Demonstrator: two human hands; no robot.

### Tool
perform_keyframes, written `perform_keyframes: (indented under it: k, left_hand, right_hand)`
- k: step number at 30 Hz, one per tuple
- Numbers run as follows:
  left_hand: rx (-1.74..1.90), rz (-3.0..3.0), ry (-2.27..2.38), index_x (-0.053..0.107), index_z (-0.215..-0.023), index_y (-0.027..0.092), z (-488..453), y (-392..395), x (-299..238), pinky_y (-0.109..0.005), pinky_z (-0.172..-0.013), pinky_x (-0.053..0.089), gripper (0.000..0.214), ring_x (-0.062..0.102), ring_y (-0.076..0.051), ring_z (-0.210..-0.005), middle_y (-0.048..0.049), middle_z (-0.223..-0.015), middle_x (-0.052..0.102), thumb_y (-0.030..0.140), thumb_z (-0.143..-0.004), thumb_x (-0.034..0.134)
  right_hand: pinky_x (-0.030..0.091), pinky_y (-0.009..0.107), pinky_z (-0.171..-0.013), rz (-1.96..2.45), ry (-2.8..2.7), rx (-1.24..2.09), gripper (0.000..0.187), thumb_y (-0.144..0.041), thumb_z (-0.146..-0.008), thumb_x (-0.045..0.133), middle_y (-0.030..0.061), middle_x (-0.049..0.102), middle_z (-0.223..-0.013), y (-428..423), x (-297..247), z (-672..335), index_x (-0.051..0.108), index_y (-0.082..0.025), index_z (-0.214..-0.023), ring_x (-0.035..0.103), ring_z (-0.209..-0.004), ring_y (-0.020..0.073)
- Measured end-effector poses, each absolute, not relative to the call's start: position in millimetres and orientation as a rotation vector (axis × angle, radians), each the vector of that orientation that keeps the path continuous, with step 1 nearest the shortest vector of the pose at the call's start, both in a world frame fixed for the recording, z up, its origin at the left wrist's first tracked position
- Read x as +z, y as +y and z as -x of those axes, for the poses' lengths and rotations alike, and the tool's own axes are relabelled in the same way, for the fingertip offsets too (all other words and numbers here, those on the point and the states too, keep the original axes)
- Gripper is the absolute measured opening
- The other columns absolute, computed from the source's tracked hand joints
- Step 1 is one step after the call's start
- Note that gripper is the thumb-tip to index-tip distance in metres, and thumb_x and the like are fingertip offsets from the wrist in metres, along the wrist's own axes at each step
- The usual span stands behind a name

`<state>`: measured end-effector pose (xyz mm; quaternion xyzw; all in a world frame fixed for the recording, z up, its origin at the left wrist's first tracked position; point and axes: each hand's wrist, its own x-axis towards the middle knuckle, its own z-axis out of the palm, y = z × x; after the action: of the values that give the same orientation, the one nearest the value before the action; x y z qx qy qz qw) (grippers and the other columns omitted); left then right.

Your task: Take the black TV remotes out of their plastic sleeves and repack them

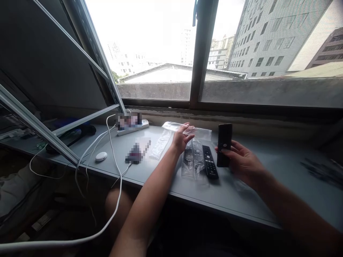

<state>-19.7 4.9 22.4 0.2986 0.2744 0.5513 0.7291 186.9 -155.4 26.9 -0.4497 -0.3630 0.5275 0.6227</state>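
Note:
My right hand point(242, 160) grips a slim black remote control point(224, 137), held upright above the table with a small round light mark on its face. My left hand point(182, 137) is raised with fingers apart and nothing in it, over clear plastic bags point(202, 133). Just right of that hand, two dark remotes in clear sleeves point(188, 159) lie side by side. Beside them rests a bare black remote point(210, 162) with its buttons facing up. Left of my wrist is a flat clear plastic sleeve point(161, 144); its contents are hard to make out.
On the grey table point(254, 200) lie a blurred-out phone point(138, 151) on a cable, a round white case point(101, 156) and a white power strip point(144, 124). White cables point(118, 185) loop at left near a metal frame point(64, 148). Dark items point(321, 171) lie far right.

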Motion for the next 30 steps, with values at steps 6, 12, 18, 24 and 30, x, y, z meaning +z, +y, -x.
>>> perform_keyframes:
  k: [6, 12, 18, 24, 30]
  left_hand:
    - [1.217, -0.644, 0.600, 0.074, -0.128, 0.017, 19.6, 5.4, 22.4, -0.022, -0.077, 0.063, 0.031, 0.078, -0.021, -0.109, -0.0140, -0.126, 0.079, 0.023, -0.098, 0.075]
    - [1.218, -0.651, 0.597, 0.073, -0.128, 0.017, 19.7, 4.3, 23.7, -0.020, -0.071, 0.062, 0.030, 0.078, -0.020, -0.106, -0.0134, -0.123, 0.080, 0.023, -0.099, 0.072]
    - [1.220, -0.662, 0.575, 0.072, -0.126, 0.017, 20.0, 4.3, 23.0, -0.020, -0.067, 0.062, 0.026, 0.077, -0.018, -0.098, -0.0123, -0.119, 0.080, 0.022, -0.100, 0.071]
    - [1.219, -0.665, 0.591, 0.074, -0.127, 0.018, 20.3, 4.7, 21.3, -0.021, -0.073, 0.063, 0.031, 0.078, -0.022, -0.109, -0.0139, -0.126, 0.079, 0.024, -0.097, 0.075]
    - [1.216, -0.670, 0.602, 0.074, -0.129, 0.018, 20.1, 4.3, 22.2, -0.022, -0.076, 0.064, 0.032, 0.078, -0.022, -0.112, -0.0138, -0.126, 0.079, 0.024, -0.097, 0.075]
  right_hand:
    - [0.057, 0.038, -0.116, 1.077, -0.939, 1.090, 0.059, -0.046, -0.063, 0.113, 0.0036, 0.087, -0.116, -152.2, 22.0, -187.8, 0.087, -0.031, -0.113, 0.076, -0.117, 0.0260]
    - [0.052, 0.046, -0.122, 1.119, -1.017, 0.987, 0.048, -0.053, -0.067, 0.111, 0.0079, 0.086, -0.130, -151.1, 18.4, -188.8, 0.088, -0.029, -0.102, 0.074, -0.129, 0.0319]
    - [0.054, 0.047, -0.121, 1.142, -1.046, 0.986, 0.045, -0.052, -0.067, 0.110, 0.0092, 0.083, -0.139, -156.2, 25.2, -187.6, 0.088, -0.028, -0.097, 0.071, -0.139, 0.0360]
    - [0.054, 0.045, -0.121, 1.120, -1.030, 1.012, 0.047, -0.054, -0.064, 0.111, 0.0072, 0.083, -0.140, -155.3, 23.9, -187.5, 0.089, -0.030, -0.097, 0.071, -0.139, 0.0344]
    - [0.061, 0.043, -0.113, 1.182, -0.934, 1.032, 0.052, -0.056, -0.068, 0.108, 0.0059, 0.088, -0.119, -153.4, 22.0, -188.3, 0.091, -0.031, -0.111, 0.077, -0.122, 0.0322]
